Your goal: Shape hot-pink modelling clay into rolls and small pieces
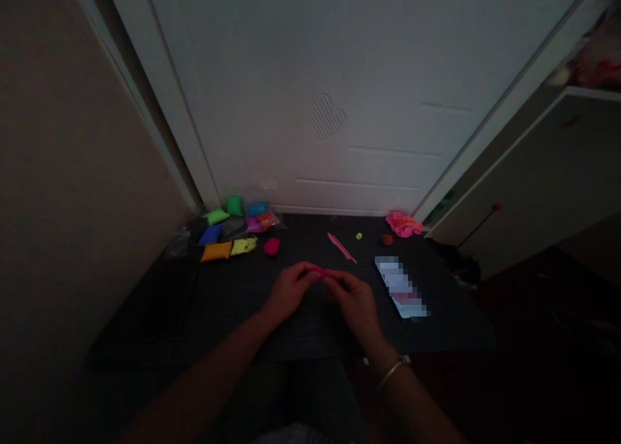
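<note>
Between my two hands, above the dark table, is a small strip of pink modelling clay [321, 273]. My left hand [290, 290] pinches its left end with thumb and fingers. At the other end, the fingertips of my right hand [356, 301] close on the clay. A rounded lump of pink clay [272, 246] lies on the table beyond my left hand. Just past the fingertips rest slim pink tools [342, 247], side by side. A tiny yellow-green piece [359, 235] and a reddish ball [387, 239] sit farther back.
Several coloured clay packets [216, 251] cluster at the table's back left. A phone with a lit, blurred screen [400, 287] lies right of my right hand. A bright pink ruffled thing [403, 224] stands at the back right. The white door panel [291, 107] rises behind the table [228, 327].
</note>
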`<state>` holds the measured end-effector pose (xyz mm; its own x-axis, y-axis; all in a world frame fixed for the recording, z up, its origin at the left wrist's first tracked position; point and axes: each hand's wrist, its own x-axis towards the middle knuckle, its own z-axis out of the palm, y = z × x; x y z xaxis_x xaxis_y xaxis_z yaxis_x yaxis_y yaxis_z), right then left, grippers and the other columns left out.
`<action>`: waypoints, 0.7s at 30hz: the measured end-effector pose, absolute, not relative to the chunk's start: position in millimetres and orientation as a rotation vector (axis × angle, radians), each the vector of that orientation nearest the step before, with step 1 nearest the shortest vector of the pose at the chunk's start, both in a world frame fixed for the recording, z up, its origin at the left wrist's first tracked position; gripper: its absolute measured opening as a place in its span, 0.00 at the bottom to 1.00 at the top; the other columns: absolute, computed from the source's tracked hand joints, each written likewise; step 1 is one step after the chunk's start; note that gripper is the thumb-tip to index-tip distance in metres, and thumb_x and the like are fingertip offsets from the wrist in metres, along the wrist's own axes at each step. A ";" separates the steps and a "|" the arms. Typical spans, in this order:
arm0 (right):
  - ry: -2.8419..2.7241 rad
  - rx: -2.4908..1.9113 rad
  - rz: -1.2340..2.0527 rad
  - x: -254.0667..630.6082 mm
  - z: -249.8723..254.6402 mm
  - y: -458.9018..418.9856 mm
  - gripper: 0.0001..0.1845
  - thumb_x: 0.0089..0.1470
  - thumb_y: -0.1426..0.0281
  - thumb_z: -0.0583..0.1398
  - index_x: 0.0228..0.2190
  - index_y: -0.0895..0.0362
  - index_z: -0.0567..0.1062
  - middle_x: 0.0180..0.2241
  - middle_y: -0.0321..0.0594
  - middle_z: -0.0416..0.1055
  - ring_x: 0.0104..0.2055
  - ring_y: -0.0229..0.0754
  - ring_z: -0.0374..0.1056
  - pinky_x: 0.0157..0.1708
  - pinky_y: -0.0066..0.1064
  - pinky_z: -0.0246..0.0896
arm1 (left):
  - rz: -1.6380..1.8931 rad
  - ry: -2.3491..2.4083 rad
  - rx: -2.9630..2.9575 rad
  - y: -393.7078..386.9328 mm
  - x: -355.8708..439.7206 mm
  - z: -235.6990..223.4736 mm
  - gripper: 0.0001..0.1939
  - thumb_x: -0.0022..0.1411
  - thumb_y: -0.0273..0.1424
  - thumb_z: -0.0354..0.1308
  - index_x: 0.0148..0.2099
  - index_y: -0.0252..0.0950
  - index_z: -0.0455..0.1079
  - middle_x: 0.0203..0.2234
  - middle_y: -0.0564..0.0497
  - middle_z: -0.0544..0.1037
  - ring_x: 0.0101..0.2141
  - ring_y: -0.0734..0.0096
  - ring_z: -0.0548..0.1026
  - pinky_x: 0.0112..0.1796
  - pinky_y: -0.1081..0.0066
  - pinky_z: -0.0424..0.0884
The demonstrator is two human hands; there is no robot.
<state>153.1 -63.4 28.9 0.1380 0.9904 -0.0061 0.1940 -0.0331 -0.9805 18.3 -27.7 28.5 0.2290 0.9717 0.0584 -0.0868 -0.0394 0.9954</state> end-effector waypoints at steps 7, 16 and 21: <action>-1.241 -1.340 0.805 125.9 20.8 -68.7 0.10 0.49 0.67 0.56 0.34 0.53 0.75 0.34 0.38 0.72 0.36 0.40 0.66 0.38 0.31 0.59 | 1.346 0.714 0.377 -27.9 38.8 35.2 0.06 0.53 0.23 0.54 0.35 0.33 0.68 0.26 0.50 0.73 0.30 0.74 0.73 0.37 0.70 0.67; -1.403 -1.296 0.805 116.9 20.5 -80.2 0.15 0.50 0.68 0.56 0.42 0.49 0.71 0.36 0.38 0.69 0.37 0.39 0.64 0.37 0.30 0.59 | 1.412 0.624 0.183 -24.5 30.7 46.1 0.07 0.57 0.23 0.48 0.35 0.33 0.67 0.17 0.58 0.64 0.16 0.84 0.62 0.25 0.78 0.66; -1.300 -1.288 0.776 119.5 21.3 -76.2 0.12 0.51 0.68 0.54 0.37 0.52 0.72 0.33 0.38 0.69 0.36 0.39 0.64 0.36 0.30 0.60 | 1.354 0.605 0.168 -30.0 33.0 41.8 0.06 0.58 0.27 0.49 0.35 0.33 0.67 0.32 0.48 0.73 0.30 0.76 0.72 0.34 0.73 0.68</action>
